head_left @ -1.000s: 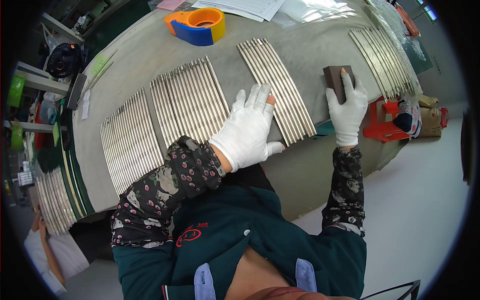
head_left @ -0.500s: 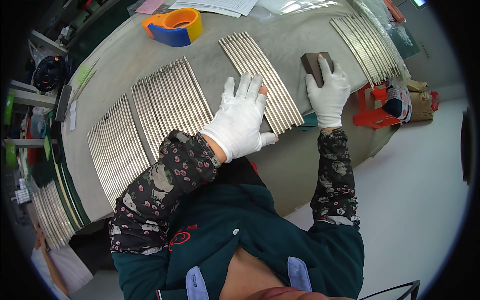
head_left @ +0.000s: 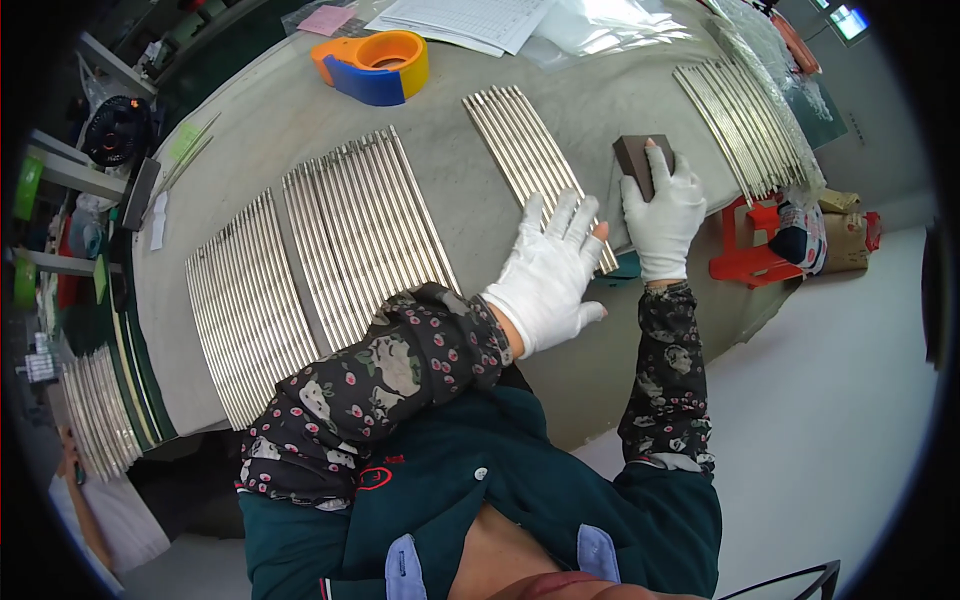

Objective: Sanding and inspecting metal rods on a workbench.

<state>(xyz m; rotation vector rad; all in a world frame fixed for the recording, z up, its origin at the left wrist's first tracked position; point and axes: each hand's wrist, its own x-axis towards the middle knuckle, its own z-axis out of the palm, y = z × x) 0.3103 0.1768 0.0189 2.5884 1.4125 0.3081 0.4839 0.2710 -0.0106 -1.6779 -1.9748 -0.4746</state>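
Note:
Both of my hands wear white gloves with some fingertips bare. My left hand (head_left: 548,275), fingers spread, lies flat over the near end of a row of thin silvery metal rods (head_left: 518,140); whether it presses on them I cannot tell. My right hand (head_left: 665,222) grips a dark brown rectangular block (head_left: 630,153) on the table, just right of that row. Two wider groups of similar rods, a middle group (head_left: 365,215) and a left group (head_left: 245,310), lie side by side to the left. Another rod group (head_left: 740,130) rests at the far right.
Behind the rods on the grey table (head_left: 235,150) stand an orange and blue tape dispenser (head_left: 365,85), paper sheets (head_left: 460,20) and clear plastic (head_left: 595,35). A red stool (head_left: 735,265) is beyond the right edge. At far left, a co-worker's arm (head_left: 85,505) is near more rods (head_left: 100,415).
My left hand has slid right and nearer, from across the row's middle to its near end, fingers still spread. My right hand keeps its grip on the block. The whole view has shifted slightly.

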